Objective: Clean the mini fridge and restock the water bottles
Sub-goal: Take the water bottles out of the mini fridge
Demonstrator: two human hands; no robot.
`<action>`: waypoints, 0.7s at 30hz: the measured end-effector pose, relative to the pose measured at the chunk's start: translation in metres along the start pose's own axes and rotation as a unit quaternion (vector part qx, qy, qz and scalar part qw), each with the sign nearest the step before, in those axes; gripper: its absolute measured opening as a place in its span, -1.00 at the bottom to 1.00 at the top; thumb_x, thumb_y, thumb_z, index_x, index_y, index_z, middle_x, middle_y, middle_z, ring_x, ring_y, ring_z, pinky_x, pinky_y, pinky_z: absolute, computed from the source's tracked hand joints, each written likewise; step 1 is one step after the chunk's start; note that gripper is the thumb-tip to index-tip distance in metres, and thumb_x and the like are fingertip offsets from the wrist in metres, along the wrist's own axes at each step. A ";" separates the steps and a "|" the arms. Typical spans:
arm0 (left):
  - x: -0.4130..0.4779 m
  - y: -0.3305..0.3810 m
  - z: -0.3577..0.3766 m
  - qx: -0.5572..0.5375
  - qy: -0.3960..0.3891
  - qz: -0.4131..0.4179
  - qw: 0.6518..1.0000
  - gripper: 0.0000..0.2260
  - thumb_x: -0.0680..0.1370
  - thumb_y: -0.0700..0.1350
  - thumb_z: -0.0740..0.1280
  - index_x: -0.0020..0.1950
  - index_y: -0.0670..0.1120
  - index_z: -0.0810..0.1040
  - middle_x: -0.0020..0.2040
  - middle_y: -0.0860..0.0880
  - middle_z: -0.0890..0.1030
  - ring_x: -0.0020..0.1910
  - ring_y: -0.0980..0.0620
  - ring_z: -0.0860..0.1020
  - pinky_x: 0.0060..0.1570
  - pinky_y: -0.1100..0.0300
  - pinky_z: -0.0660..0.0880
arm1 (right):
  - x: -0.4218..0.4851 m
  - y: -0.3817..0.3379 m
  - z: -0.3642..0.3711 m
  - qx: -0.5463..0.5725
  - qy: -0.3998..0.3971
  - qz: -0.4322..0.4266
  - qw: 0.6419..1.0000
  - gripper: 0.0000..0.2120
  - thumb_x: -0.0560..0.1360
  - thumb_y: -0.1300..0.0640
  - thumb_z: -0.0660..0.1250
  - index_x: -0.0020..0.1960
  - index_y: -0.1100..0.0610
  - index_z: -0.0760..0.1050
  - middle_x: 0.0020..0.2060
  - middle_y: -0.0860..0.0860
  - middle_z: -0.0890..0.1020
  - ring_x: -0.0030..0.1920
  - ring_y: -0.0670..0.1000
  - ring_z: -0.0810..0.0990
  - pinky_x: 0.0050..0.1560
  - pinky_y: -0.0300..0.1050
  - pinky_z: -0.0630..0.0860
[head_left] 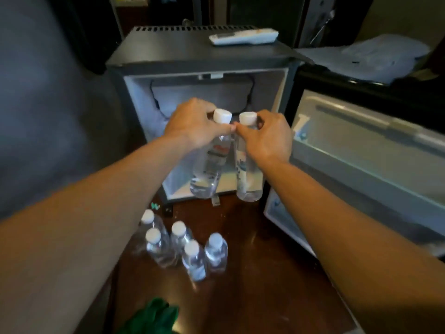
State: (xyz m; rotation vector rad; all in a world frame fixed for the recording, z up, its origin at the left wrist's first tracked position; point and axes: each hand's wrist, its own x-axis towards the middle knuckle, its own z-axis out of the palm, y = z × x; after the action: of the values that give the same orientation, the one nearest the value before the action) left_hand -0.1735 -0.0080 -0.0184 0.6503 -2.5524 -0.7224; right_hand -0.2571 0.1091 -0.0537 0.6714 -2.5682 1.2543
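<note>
Clamping fingers: left hand (192, 122) on left bottle (210, 167), right hand (271, 139) on right bottle (248, 174); 5 spare bottles (192, 260), green cloth (156, 317).

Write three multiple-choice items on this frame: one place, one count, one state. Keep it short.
1. Where does the remote lie?
A. on top of the mini fridge
B. inside it
C. under it

2. How many water bottles stand unheld on the wooden surface?
A. three
B. five
C. seven

3. What state is the fridge's door in?
A. shut
B. taken off
C. open, swung to the right

Key:
1 A: the remote rests on the fridge's top panel, near the back vents.
2 B: five white-capped bottles stand there, apart from the left bottle gripped by the left hand and the right bottle gripped by the right hand.
3 C: the door's inner shelf faces the camera and the fridge's inside shows.
</note>
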 end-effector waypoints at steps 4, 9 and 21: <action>-0.048 0.008 -0.014 -0.003 -0.005 -0.010 1.000 -0.76 0.37 0.12 0.51 -0.19 -0.02 0.60 -0.27 0.04 0.57 -0.19 0.04 0.55 -0.24 0.10 0.47 | -0.039 -0.006 -0.026 -0.001 -0.035 -0.024 0.999 -0.62 0.34 -0.25 0.45 -0.19 0.05 0.48 -0.13 0.08 0.59 -0.15 0.06 0.58 -0.25 -0.03 0.49; -0.095 0.018 -0.015 0.026 0.009 -0.045 0.999 -0.71 0.37 0.14 0.51 -0.21 0.04 0.46 -0.25 0.04 0.53 -0.18 0.01 0.53 -0.25 0.11 0.43 | -0.079 -0.002 -0.054 0.009 -0.091 -0.041 0.995 -0.63 0.36 -0.17 0.47 -0.04 0.08 0.51 -0.09 0.03 0.60 -0.09 0.05 0.59 -0.08 0.11 0.58; -0.215 -0.019 0.040 0.045 -0.040 -0.211 0.976 -0.77 0.26 0.11 0.44 -0.22 0.06 0.49 -0.20 0.02 0.61 -0.14 -0.07 0.56 -0.18 0.09 0.51 | -0.184 0.050 -0.035 -0.020 -0.246 -0.008 0.969 -0.70 0.34 -0.14 0.44 -0.02 0.00 0.51 -0.07 0.03 0.65 -0.06 0.12 0.61 -0.09 0.03 0.57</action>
State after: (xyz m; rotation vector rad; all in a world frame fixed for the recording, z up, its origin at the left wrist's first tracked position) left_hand -0.0138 0.1069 -0.1149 1.2415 -2.5557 -0.7810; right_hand -0.1212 0.2203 -0.1350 1.1142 -2.9536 1.1387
